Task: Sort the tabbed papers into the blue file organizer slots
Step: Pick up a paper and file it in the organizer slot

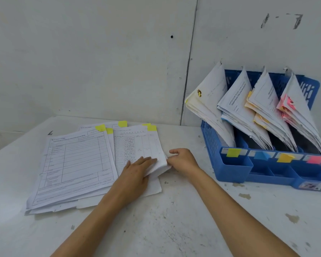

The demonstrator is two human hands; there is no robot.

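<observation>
Tabbed papers [78,164] on the table [174,229], one corner raised

A loose, fanned pile of printed forms lies at 9 o'clock of the blue file organizer [230,169], well apart from it. Yellow tabs [100,127] stick out along the pile's 12 o'clock edge. The left hand [137,171] lies flat on the pile's 4 o'clock part, its fingers [148,160] straight, pressing on the sheets and gripping nothing. Just at 3 o'clock of it, the right hand [183,158] has its thumb and curled fingers pinching the corner of the top sheets, which is bent up off the pile. The organizer stands at the table's 2 o'clock, near the wall [82,62]. Its four slots [249,142] each hold leaning papers. Its front bears colour labels [233,152]: yellow, blue, orange and pink, from 9 to 3 o'clock.
</observation>
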